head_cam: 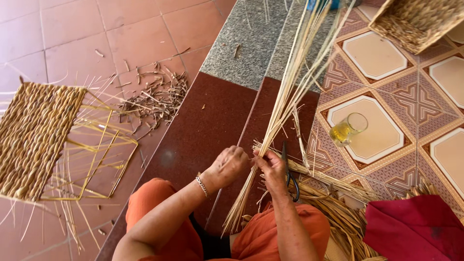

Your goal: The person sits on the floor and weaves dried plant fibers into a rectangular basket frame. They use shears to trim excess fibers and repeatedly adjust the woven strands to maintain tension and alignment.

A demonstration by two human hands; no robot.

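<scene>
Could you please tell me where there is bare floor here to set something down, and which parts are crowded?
The red step left of the straw bundle is bare, as are the patterned tiles between the glass and the basket. It is crowded around the woven mat, the straw scraps, and by the right hand, with scissors.

A glass mug [349, 128] of yellow drink stands on the patterned tiles at three o'clock. A half-woven mat [34, 137] lies at nine, a woven basket [419, 20] at one, red cloth [413, 227] at five.
</scene>
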